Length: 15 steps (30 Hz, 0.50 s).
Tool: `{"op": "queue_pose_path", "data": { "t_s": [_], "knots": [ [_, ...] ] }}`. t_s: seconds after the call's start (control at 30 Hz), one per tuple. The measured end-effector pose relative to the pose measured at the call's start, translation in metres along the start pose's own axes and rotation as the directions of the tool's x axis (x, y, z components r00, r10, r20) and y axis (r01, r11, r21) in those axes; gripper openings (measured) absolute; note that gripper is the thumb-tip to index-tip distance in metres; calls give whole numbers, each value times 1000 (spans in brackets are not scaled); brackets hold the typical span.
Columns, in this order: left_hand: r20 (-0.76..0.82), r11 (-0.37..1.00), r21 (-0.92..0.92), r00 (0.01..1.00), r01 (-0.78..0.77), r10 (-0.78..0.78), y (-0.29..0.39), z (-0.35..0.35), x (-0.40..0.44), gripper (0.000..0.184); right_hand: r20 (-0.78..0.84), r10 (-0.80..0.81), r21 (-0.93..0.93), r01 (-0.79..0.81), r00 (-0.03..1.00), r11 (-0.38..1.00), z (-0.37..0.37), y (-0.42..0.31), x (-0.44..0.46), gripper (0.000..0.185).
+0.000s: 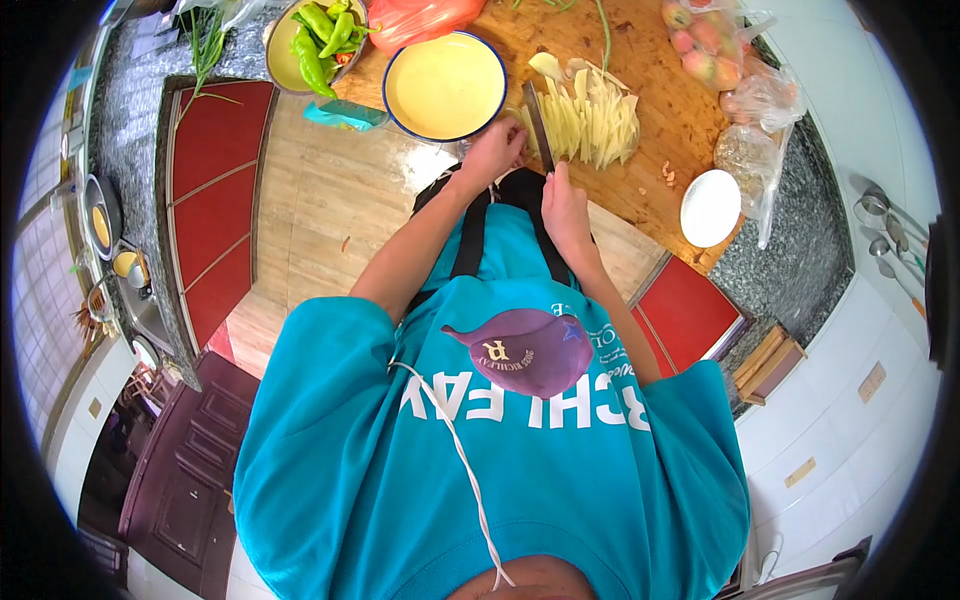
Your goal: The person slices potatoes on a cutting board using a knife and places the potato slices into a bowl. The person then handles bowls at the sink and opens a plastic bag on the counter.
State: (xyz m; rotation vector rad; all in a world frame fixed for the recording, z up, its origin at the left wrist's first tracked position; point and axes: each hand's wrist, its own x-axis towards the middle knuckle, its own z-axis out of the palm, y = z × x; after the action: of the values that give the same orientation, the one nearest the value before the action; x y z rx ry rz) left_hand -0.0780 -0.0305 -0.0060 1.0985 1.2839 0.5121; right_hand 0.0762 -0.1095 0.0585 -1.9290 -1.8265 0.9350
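My right hand [566, 208] is wrapped round the handle of a kitchen knife [539, 125], whose dark blade stands at the left side of a heap of pale yellow potato strips [605, 118]. My left hand [496, 150] is just left of the blade, at the near edge of the wooden cutting board [680, 125]. Its fingers are curled together, and I cannot see clearly what is in them. Beyond that hand stands a cream bowl [445, 88] with a blue rim.
Green peppers [325, 38] fill a bowl at the far left beside a red plastic bag [420, 18]. A white oval dish [710, 208] lies at the board's right. Bagged fruit [708, 42] sits at the back right. Ladles [880, 215] hang on the right wall.
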Motion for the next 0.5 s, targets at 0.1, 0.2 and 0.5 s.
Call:
{"op": "queue_pose_path", "data": {
  "t_s": [0.1,0.2,0.5],
  "knots": [
    [2,999,-15,1000,-30,30,1,0,0,19,-3,7,-27,-7,1000,1000,1,2,0,20],
    [0,1000,-16,1000,-8,8,5,0,-1,19,-17,-8,-38,8,1000,999,-1,1,-1,17],
    [-9,1000,27,1000,-7,7,11,-2,-4,20,8,-17,-38,17,1000,999,-6,-7,1,15]
  ]
}}
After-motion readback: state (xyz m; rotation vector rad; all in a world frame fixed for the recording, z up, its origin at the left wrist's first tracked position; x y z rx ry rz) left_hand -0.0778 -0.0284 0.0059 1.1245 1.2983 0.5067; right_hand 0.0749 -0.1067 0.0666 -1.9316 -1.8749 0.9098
